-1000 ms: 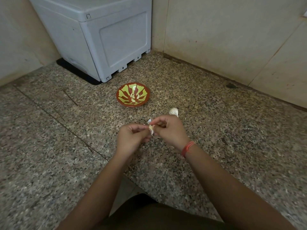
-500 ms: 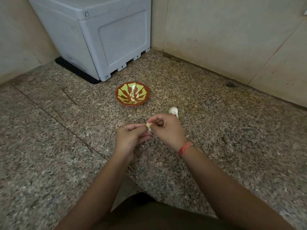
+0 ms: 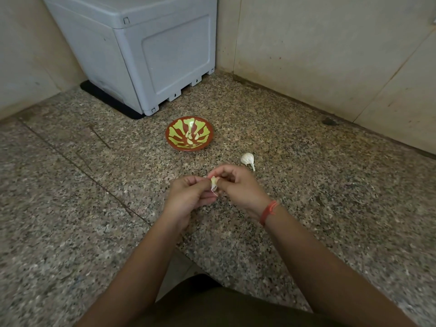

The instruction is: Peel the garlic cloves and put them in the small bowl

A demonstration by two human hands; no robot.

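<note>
The garlic clove (image 3: pixel 214 181) sits between the two hands, held above the speckled stone floor (image 3: pixel 318 190) on the near side of the small bowl (image 3: pixel 170 140). The left hand (image 3: pixel 188 194) pinches it from the left with thumb and fingers curled in. The right hand (image 3: pixel 238 186) closes on it from the right, its fingertips drawn together at the clove's upper part, as if working the skin loose. A thin pale strip of skin (image 3: pixel 214 191) hangs from the clove toward the near side. The clove is light and firm, but its papery skin is brittle and tears easily. Once bare, the flesh is likely to be a little sticky and smooth, so a hold across its flat sides with the nails at one tip looks best. It is small and mostly covered by fingers, so I can only judge that its long axis runs roughly far to near, with the loose skin trailing off the near end. Which end is the root I cannot tell. The bowl, red-brown with green petals, holds several peeled cloves (image 3: pixel 190 138) at its centre. Another unpeeled piece of garlic (image 3: pixel 247 158) lies on the floor just beyond the right hand, right of the bowl, its pointed tail turned near and right.
</note>
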